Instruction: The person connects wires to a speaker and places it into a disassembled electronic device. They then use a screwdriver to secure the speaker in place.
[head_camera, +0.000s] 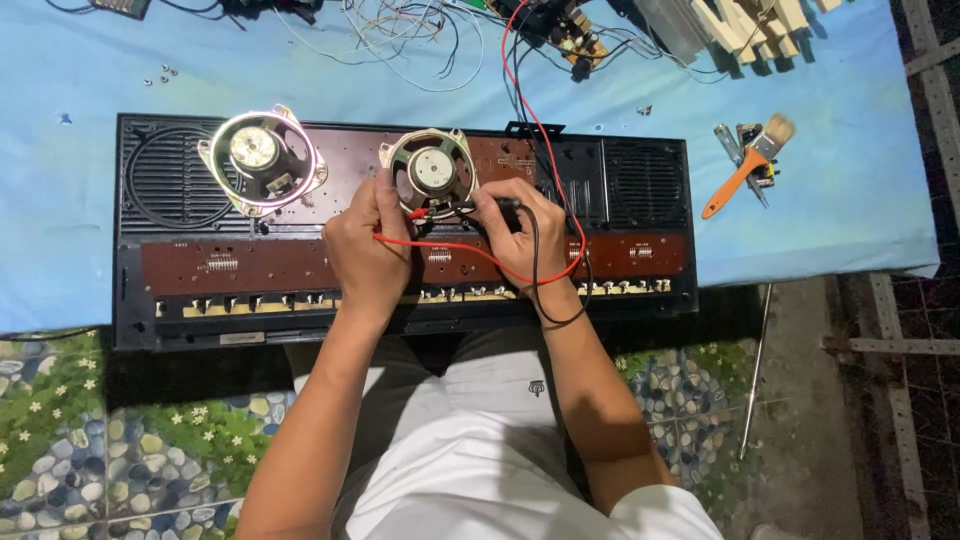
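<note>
Far left: a loose round silver-framed speaker (262, 158) resting tilted on the long black plastic keyboard housing with its brown circuit boards (180, 268), partly over the left grille. Likely to slide or roll off at any nudge of the housing, dragging whatever wiring is attached.

Left hand (366, 252) closed, pinching a red-tipped test probe (416, 213) down at the lower edge of the second round metal speaker (432, 170), which sits on the housing just left of centre. Right hand (518, 232) closed likewise around a black test probe (490, 204), tip aimed at the same edge. Both tips very near each other: a small slip could bridge them, miss the terminals, or scratch the cone. Exact contact points hidden behind the fingers.

Red lead wire (470, 250) draped across the boards and looped up over the right wrist, black lead wire (535, 262) alongside it; a snag on either could pull a probe away or tug the small circuit board (560, 25) at the top edge.

Further right: an orange-handled paintbrush (745, 165) beside some small metal tools.

Everything laid on a light blue cloth (850, 230) spread over the work surface, strewn with loose screws and thin wires along the top. Below, flooring printed with pebbles and grass; at right, bare gritty ground and a metal grid.
</note>
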